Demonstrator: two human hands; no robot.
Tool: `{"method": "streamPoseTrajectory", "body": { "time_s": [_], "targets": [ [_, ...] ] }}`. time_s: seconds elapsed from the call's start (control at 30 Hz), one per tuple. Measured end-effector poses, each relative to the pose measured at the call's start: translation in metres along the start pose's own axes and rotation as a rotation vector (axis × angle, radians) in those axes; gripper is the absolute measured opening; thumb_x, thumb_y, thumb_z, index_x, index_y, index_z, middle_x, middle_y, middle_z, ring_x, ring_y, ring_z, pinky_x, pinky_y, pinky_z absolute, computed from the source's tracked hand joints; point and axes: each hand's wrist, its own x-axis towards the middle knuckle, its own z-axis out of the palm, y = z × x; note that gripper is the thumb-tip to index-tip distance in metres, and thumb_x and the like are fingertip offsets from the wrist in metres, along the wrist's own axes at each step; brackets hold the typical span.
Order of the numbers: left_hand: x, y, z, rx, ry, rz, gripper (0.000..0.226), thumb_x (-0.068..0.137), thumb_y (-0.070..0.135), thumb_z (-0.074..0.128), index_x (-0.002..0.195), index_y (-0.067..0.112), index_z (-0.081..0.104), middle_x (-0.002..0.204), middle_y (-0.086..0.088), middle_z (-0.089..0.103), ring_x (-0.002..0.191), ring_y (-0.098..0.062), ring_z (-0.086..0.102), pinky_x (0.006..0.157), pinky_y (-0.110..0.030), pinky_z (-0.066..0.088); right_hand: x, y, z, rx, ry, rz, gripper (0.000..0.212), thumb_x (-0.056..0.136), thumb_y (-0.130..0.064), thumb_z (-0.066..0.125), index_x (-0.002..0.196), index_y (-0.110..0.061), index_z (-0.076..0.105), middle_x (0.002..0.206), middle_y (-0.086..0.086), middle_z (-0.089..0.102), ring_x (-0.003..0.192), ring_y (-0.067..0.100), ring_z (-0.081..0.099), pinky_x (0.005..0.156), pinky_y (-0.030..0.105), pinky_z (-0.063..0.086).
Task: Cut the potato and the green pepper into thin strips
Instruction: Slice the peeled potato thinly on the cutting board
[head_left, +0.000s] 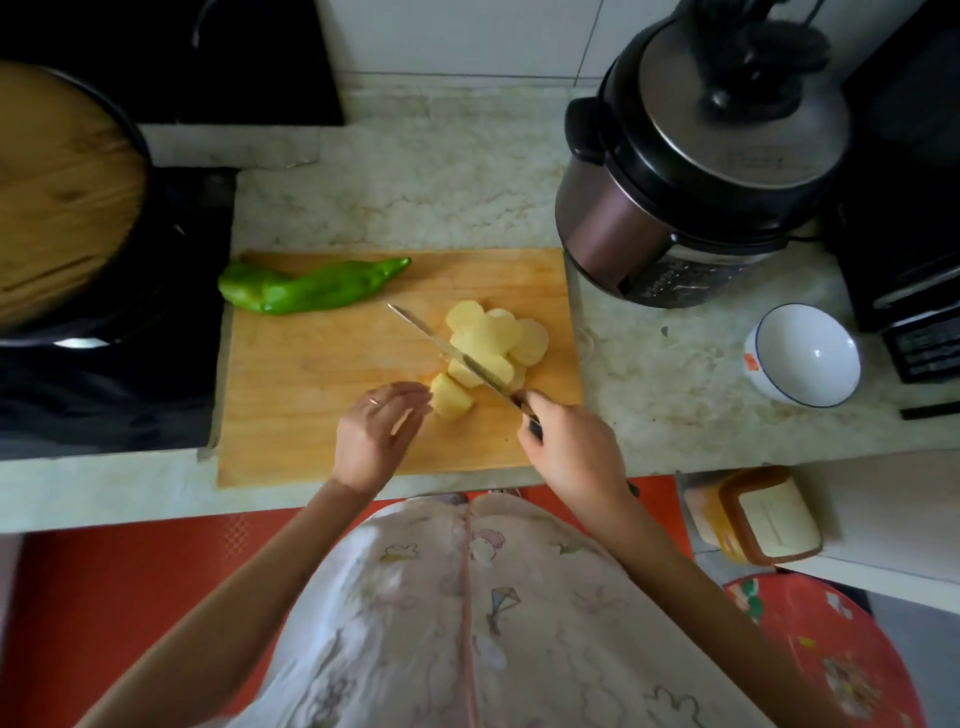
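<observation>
Home kitchen, stove (119, 374), likely rice cooker (691, 171)

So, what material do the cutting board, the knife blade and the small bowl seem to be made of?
Cutting board: looks like unfinished light wood, with visible grain and a matte surface. Knife blade, held by the right hand: seemingly polished metal, thin and reflective. Small bowl: probably glazed ceramic, glossy white with a blue rim line, though plastic cannot be excluded.

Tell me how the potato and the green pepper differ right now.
The potato is already cut into pale yellow round slices, fanned out in a pile, with the knife across them; the green pepper is whole and uncut. The potato lies near the board's right side, the pepper at its far left corner. Both rest on the wooden cutting board.
</observation>
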Motion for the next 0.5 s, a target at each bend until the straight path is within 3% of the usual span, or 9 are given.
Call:
{"method": "streamPoseTrajectory", "body": {
  "time_s": [0.1, 0.17, 0.2, 0.27, 0.37, 0.43, 0.5],
  "targets": [
    [0.019, 0.016, -0.02, -0.081, 0.277, -0.345, 0.021, 0.095, 0.016, 0.049, 0.093, -0.004, 0.056, 0.101, -0.002, 0.05, 0.095, -0.021, 0.049, 0.083, -0.03, 0.039, -0.001, 0.016, -0.012, -0.202, 0.102, -0.081, 0.038, 0.069, -0.02, 0.077, 0.107, -0.019, 0.069, 0.053, -0.001, 0.057, 0.04, 0.018, 0.053, 0.039, 0.021, 0.028],
    [0.042, 0.023, -0.031, -0.066, 0.296, -0.424, 0.026, 0.091, 0.022, 0.054, 0.103, -0.001, 0.055, 0.108, 0.002, 0.044, 0.103, -0.015, 0.044, 0.089, -0.025, 0.035, -0.001, 0.028, -0.015, -0.291, 0.11, -0.14, 0.051, 0.057, -0.019, 0.085, 0.106, -0.017, 0.07, 0.057, 0.001, 0.061, 0.041, 0.018, 0.057, 0.039, 0.02, 0.029],
    [0.056, 0.028, -0.035, -0.071, 0.203, -0.391, 0.033, 0.089, 0.028, 0.057, 0.108, 0.002, 0.057, 0.111, -0.001, 0.046, 0.107, -0.01, 0.042, 0.092, -0.021, 0.034, -0.001, 0.033, -0.016, -0.313, 0.122, -0.166, 0.054, 0.055, -0.017, 0.086, 0.106, -0.017, 0.07, 0.058, 0.001, 0.062, 0.042, 0.018, 0.058, 0.04, 0.02, 0.031],
    [0.085, 0.035, -0.037, -0.096, -0.149, -0.239, 0.049, 0.083, 0.043, 0.058, 0.119, 0.011, 0.06, 0.123, -0.003, 0.051, 0.113, -0.004, 0.042, 0.095, -0.019, 0.034, -0.001, 0.044, -0.019, -0.323, 0.152, -0.188, 0.053, 0.054, -0.016, 0.088, 0.103, -0.018, 0.071, 0.059, 0.001, 0.064, 0.045, 0.018, 0.06, 0.039, 0.021, 0.036],
    [0.109, 0.051, -0.022, -0.098, -0.624, -0.058, 0.069, 0.077, 0.056, 0.063, 0.135, 0.021, 0.054, 0.145, -0.004, 0.043, 0.127, -0.015, 0.045, 0.103, -0.029, 0.038, -0.003, 0.046, -0.022, -0.306, 0.164, -0.228, 0.05, 0.052, -0.013, 0.087, 0.1, -0.019, 0.07, 0.06, -0.001, 0.064, 0.047, 0.018, 0.061, 0.04, 0.023, 0.04],
    [0.114, 0.061, -0.005, -0.115, -0.824, -0.035, 0.074, 0.079, 0.048, 0.073, 0.143, 0.024, 0.045, 0.15, -0.001, 0.038, 0.134, -0.012, 0.038, 0.105, -0.017, 0.03, -0.004, 0.046, -0.023, -0.301, 0.204, -0.274, 0.052, 0.052, -0.012, 0.085, 0.101, -0.019, 0.07, 0.06, -0.001, 0.063, 0.049, 0.018, 0.061, 0.042, 0.023, 0.04],
    [0.117, 0.064, 0.007, -0.134, -0.944, -0.061, 0.073, 0.081, 0.039, 0.075, 0.145, 0.024, 0.042, 0.147, 0.004, 0.043, 0.129, -0.002, 0.038, 0.094, 0.001, 0.024, -0.006, 0.048, -0.025, -0.277, 0.265, -0.31, 0.051, 0.057, -0.014, 0.083, 0.106, -0.018, 0.07, 0.06, -0.001, 0.062, 0.052, 0.019, 0.061, 0.044, 0.025, 0.041]
  ]
}}
